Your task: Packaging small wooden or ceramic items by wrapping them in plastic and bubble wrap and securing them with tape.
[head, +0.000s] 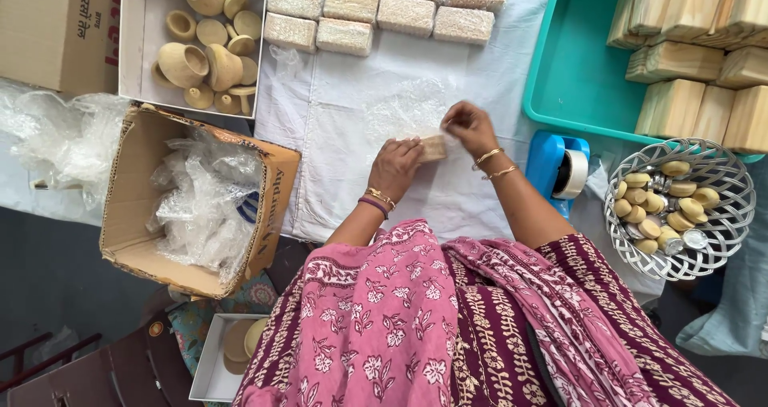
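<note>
Both hands, left hand (394, 165) and right hand (469, 125), grip one wooden block (433, 148); teal bin (570, 71) holds blocks.

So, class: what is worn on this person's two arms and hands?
Both forearms are bare, with no sleeves showing. The left hand has a gold bangle and a purple band at its wrist; the right hand has two thin gold bangles. No gloves or rings are visible.
</note>
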